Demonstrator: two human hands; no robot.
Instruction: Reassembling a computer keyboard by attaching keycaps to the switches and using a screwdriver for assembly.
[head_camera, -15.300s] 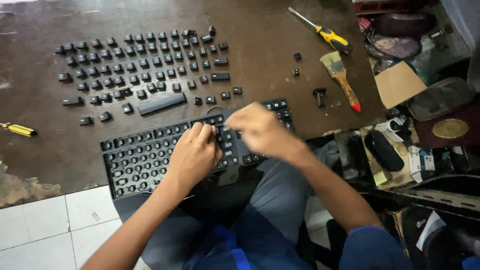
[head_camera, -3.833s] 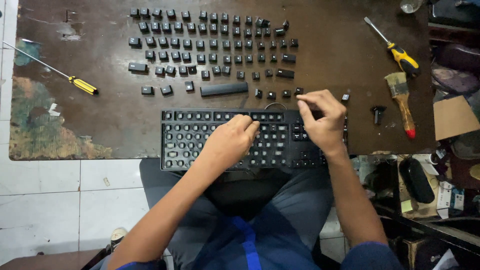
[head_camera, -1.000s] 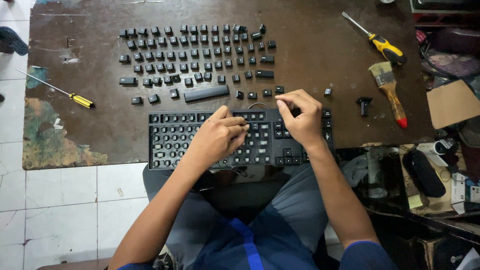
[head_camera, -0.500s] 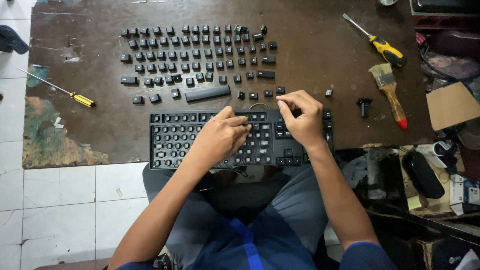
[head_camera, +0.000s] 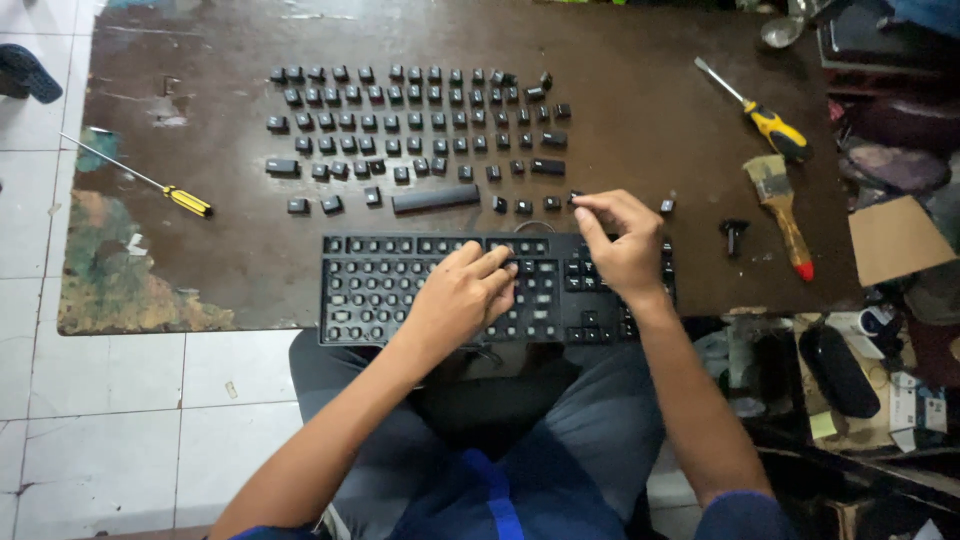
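a yellow-handled screwdriver (head_camera: 765, 122) lay slanted at the far right of the dark, worn surface (head_camera: 640, 60), its metal tip pointing up and left. just below it sat a paintbrush (head_camera: 782, 215) with a wooden handle and a red end, bristles toward the screwdriver. a small black part (head_camera: 734, 235) stood near the brush, to its left. on the left side a thinner screwdriver (head_camera: 140, 177) with a yellow-and-black handle rested beside a patch of peeling paint (head_camera: 120, 270). a piece of brown cardboard (head_camera: 892, 240) lay off the right edge, above a black computer mouse (head_camera: 838, 368) amid clutter. white floor tiles (head_camera: 120, 400) ran along the left.
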